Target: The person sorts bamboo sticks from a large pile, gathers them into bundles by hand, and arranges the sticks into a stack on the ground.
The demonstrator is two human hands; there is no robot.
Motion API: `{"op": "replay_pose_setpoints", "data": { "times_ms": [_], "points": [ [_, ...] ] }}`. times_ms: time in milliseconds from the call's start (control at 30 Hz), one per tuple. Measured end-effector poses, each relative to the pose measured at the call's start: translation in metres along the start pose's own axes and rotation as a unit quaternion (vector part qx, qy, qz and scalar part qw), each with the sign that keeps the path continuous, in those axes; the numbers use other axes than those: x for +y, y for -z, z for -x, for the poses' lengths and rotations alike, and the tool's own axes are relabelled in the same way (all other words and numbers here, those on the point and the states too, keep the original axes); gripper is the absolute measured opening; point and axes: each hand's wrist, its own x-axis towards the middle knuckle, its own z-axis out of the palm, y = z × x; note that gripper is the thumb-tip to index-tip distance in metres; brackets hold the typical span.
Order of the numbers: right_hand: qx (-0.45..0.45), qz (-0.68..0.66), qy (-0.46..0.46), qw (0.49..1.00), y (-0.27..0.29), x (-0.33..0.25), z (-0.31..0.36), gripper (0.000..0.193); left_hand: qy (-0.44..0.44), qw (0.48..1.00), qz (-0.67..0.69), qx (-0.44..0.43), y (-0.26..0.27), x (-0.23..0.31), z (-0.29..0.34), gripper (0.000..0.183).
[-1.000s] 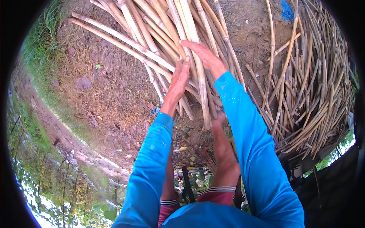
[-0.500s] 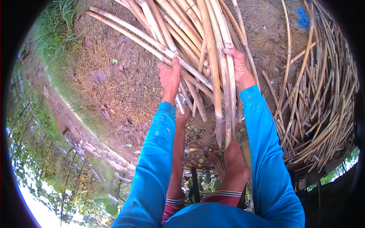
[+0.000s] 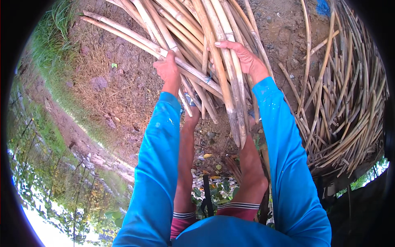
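Observation:
My left hand (image 3: 168, 71) is wrapped round a pale bamboo pole (image 3: 123, 31) that slants from the upper left toward the middle; a second thin pole runs close below it. My right hand (image 3: 243, 59) is closed round upright bamboo poles (image 3: 227, 92), its thumb lying across their front and its other fingers mostly hidden behind. These poles end in dark, pointed tips above my right leg. Under both hands lies a loose heap of bamboo poles (image 3: 177, 15) fanning away from me. A bit of blue string (image 3: 209, 77) shows on a pole between my hands.
A large stack of thin bamboo sticks (image 3: 349, 103) stands on the right, with longer poles leaning on it. Blue netting (image 3: 323, 7) lies at the far right. Grass (image 3: 53, 31) borders the muddy ground (image 3: 111, 78) on the left. My bare legs are below the poles.
Both hands and the poles sit farther left and slightly higher in view. My right thumb has moved leftward across the upright poles. My left hand keeps its hold.

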Motion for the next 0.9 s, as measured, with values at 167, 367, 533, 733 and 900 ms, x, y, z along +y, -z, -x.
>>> {"op": "replay_pose_setpoints", "data": {
  "times_ms": [167, 367, 533, 733, 900],
  "points": [
    [-0.004, -0.020, 0.001, 1.000, 0.004, 0.006, 0.004, 0.058, 0.084, 0.894, 0.428, -0.105, 0.000, -0.020, -0.017, 0.033],
    [-0.010, -0.027, 0.001, 1.000, 0.008, 0.007, 0.017, 0.056, 0.149, 0.881, 0.424, -0.149, 0.042, -0.002, -0.012, 0.019],
    [0.021, -0.020, 0.000, 1.000, 0.001, 0.006, 0.021, 0.053, 0.125, 0.895, 0.407, -0.134, 0.083, 0.000, 0.009, 0.020],
    [0.039, -0.020, -0.012, 0.999, 0.002, 0.017, 0.028, 0.059, -0.031, 0.895, 0.406, -0.184, 0.066, 0.023, 0.077, 0.017],
    [0.028, -0.078, 0.028, 0.996, 0.009, 0.024, 0.034, 0.062, -0.044, 0.902, 0.380, -0.199, 0.018, 0.046, 0.108, 0.018]
  ]
}}
